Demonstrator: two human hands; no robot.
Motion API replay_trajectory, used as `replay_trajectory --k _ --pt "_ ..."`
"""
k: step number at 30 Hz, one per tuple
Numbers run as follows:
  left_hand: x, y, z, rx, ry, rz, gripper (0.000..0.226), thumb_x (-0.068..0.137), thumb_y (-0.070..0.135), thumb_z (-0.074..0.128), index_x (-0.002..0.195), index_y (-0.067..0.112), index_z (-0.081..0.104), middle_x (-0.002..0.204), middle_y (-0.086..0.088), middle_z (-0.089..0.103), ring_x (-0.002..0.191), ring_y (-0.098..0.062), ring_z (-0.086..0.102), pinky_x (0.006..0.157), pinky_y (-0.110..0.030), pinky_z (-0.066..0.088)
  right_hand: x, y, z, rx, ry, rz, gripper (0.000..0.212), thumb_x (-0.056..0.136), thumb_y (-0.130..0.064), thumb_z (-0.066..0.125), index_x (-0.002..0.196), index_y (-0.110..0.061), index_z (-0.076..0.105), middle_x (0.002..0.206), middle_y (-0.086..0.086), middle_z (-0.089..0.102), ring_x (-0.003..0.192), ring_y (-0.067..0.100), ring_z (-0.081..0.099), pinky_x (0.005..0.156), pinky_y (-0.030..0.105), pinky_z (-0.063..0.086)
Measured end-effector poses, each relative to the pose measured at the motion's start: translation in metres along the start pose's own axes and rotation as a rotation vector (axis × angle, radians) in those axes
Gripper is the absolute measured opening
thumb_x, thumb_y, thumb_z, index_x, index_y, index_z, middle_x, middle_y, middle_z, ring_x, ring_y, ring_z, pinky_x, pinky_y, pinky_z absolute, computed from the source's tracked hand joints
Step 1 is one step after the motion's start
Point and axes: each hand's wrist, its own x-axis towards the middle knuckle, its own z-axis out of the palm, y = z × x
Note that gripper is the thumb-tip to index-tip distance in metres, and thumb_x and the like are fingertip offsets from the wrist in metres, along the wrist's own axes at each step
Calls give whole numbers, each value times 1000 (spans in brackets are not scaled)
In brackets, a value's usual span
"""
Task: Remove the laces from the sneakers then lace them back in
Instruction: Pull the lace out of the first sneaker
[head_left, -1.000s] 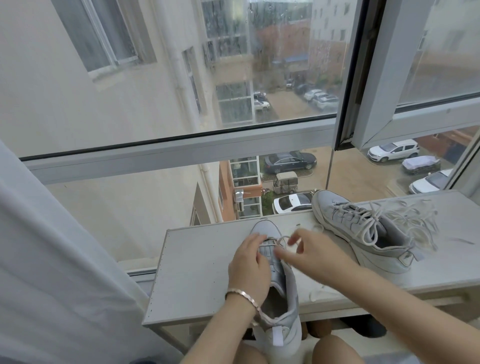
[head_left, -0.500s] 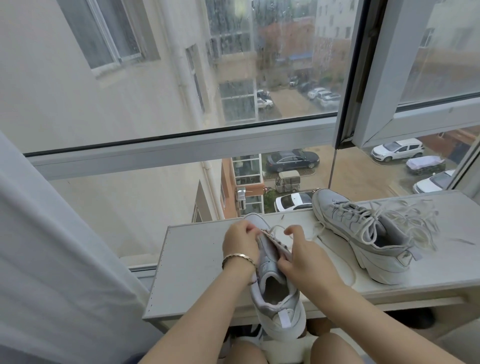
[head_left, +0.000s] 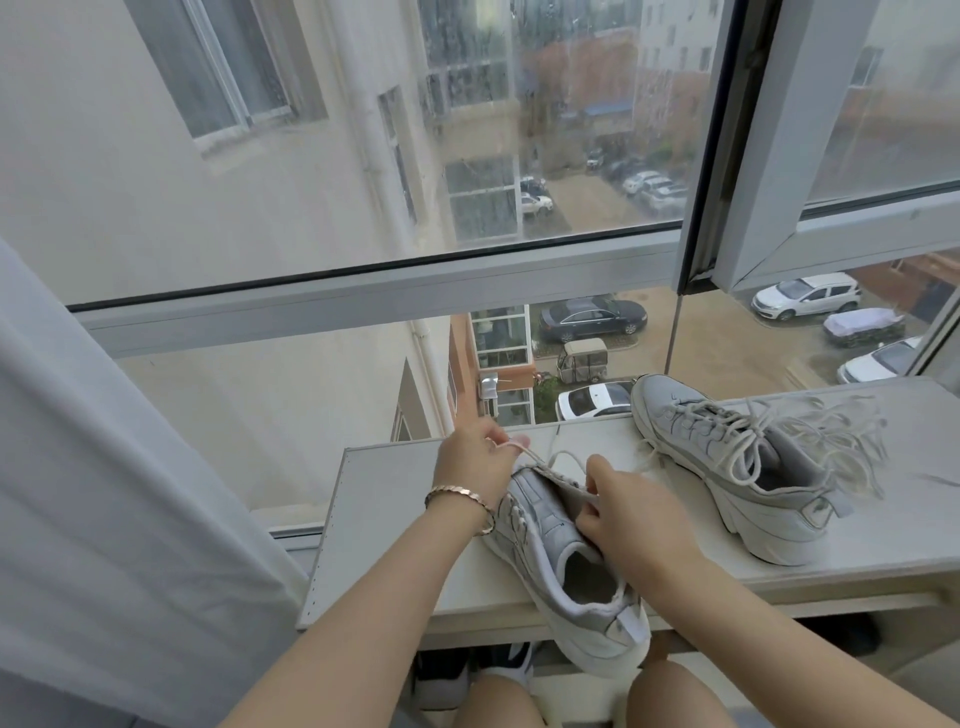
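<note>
A pale grey sneaker lies tipped on its side at the front edge of the white table, its heel hanging over the edge. My left hand, with a bracelet on the wrist, pinches the white lace above the toe end and holds it taut. My right hand grips the sneaker's tongue and upper near the eyelets. A second grey sneaker, laced with loose ends spread out, stands upright at the right on the table.
A large window rises directly behind the table, with an opened sash at the upper right. A white curtain hangs at the left. Dark shoes sit under the table, near my knees.
The near sneaker has been tipped from flat onto its side. My left hand moved up to the toe end and drew the lace out; my right hand shifted onto the tongue.
</note>
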Motion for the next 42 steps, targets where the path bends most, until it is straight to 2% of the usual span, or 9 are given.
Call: replay_trajectory --k 6,12,15,19,21,25,33,38,42 --pt "12 -25 -16 -1261 87 -766 32 94 1 32 69 16 44 29 5 22 21 -7 17 29 -8 16 -2 8 0 19 4 34 15 89 -22 45 89 -17 31 77 0 45 71 27 44 55 31 28" --pt "-11 -13 -26 359 -12 46 51 86 35 58 49 18 29 48 4 29 52 -16 31 49 -26 24 3 3 2 29 -1 27 15 90 -22 45 88 -17 31 79 0 46 72 26 43 54 31 27" --pt "-8 -22 -27 21 34 -72 52 88 34 60 43 22 34 45 0 29 53 -20 32 50 -28 23 2 5 1 41 0 39 16 89 -23 46 89 -18 31 80 -1 47 72 24 44 57 30 30" --pt "0 -38 -45 -1179 137 -735 49 97 24 41 49 22 34 28 5 18 23 -16 22 34 -9 14 2 10 0 45 3 60 17 88 -24 48 89 -19 32 89 5 59 73 26 44 59 30 32" --pt "-2 -42 -51 -1133 117 -729 51 97 21 39 47 19 29 31 4 18 22 -12 18 34 -9 14 4 9 1 33 -7 53 17 87 -23 48 89 -17 32 86 5 57 73 26 45 58 30 32" --pt "-12 -40 -53 88 158 -149 57 86 25 62 44 20 23 44 -1 19 45 -17 21 49 -29 25 7 10 1 40 2 71 16 87 -22 47 87 -16 32 79 1 49 72 26 44 57 29 30" --pt "-4 -74 -56 -1027 276 -809 25 93 17 46 69 22 51 32 6 23 25 -11 22 35 -7 17 6 10 1 45 17 69 16 87 -23 48 89 -18 33 78 -2 47 73 23 44 58 29 30" --pt "-5 -47 -37 14 152 -170 13 77 13 56 88 20 60 93 -5 58 91 -26 51 76 -29 43 6 6 0 -44 23 26 13 89 -22 45 88 -17 33 73 -3 43 70 23 43 56 30 29" --pt "-8 -11 -20 341 -16 430 53 78 4 52 130 11 47 135 -3 42 129 -18 33 113 -29 19 4 5 -1 -82 18 20 12 90 -24 43 90 -18 33 74 -3 42 70 24 42 56 30 29"
